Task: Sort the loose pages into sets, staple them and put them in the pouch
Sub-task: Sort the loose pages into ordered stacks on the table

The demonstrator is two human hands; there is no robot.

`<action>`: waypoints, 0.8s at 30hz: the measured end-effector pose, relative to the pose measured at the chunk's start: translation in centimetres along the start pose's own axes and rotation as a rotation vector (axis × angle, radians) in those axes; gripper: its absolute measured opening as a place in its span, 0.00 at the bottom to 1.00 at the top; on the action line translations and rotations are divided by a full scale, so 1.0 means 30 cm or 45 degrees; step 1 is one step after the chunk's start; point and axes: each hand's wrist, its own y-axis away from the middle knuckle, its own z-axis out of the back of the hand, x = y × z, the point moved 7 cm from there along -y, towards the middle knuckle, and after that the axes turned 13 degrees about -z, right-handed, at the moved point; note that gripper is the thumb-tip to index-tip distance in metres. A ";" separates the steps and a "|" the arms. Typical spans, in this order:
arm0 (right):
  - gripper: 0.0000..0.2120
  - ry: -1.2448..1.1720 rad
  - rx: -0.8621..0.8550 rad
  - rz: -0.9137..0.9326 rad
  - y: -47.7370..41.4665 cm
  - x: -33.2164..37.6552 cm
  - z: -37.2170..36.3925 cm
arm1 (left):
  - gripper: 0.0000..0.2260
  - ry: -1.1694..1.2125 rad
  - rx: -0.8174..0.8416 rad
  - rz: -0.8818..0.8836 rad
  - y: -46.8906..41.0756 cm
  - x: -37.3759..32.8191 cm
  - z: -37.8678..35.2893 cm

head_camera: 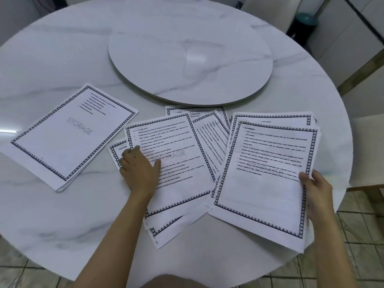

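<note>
SORTING IN PROGRESS: A person at a round marble table (pixel 62 65) sorts bordered, printed sheets into sets, and the sorting step looks plainly unfinished. On the person's side of the raised turntable (pixel 190 59) at the table's centre, directly in front of it, the loose pages (pixel 182 183) lie fanned and overlapping.

The left hand (pixel 139 169) lies flat on the top sheet of that fan, palm down, fingers straight and spread. It is pressing rather than gripping, and the forearm reaches in at a slant from the near edge.

In front and to the right of the turntable, the right hand (pixel 315 190) pinches the right-hand set (pixel 261 196) by its outer edge. The thumb is on top of the paper, the fingers are tucked beneath, and the wrist is turned inward.

In front and to the left of the turntable, well apart from both hands, a squared-up left pile (pixel 68 140) marked STORAGE lies untouched.

No stapler or pouch can be made out. A small glint just in front of the turntable's rim, between the fan and the held set, is too small to identify.

By the look of it, the next move calls for the flat hand to slide or lift one sheet clear of the fan without dragging its neighbours, then match it to the proper set. Stapling and filing in the pouch are not yet begun.
</note>
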 end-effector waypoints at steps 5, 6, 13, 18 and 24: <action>0.10 0.025 0.033 0.052 -0.015 0.012 -0.001 | 0.36 -0.048 -0.031 0.112 -0.033 0.038 0.015; 0.15 0.032 0.035 0.045 -0.011 0.016 -0.003 | 0.36 -0.055 -0.032 0.112 -0.036 0.037 0.018; 0.05 0.048 -0.007 0.035 -0.018 0.026 0.013 | 0.31 0.261 -0.208 0.003 -0.040 0.037 0.026; 0.24 -0.026 0.046 0.021 0.019 0.060 -0.003 | 0.13 0.522 -0.333 -0.046 -0.035 0.034 0.055; 0.27 -0.157 0.136 0.036 0.049 0.081 -0.064 | 0.09 0.596 -0.513 -0.359 -0.014 -0.047 0.139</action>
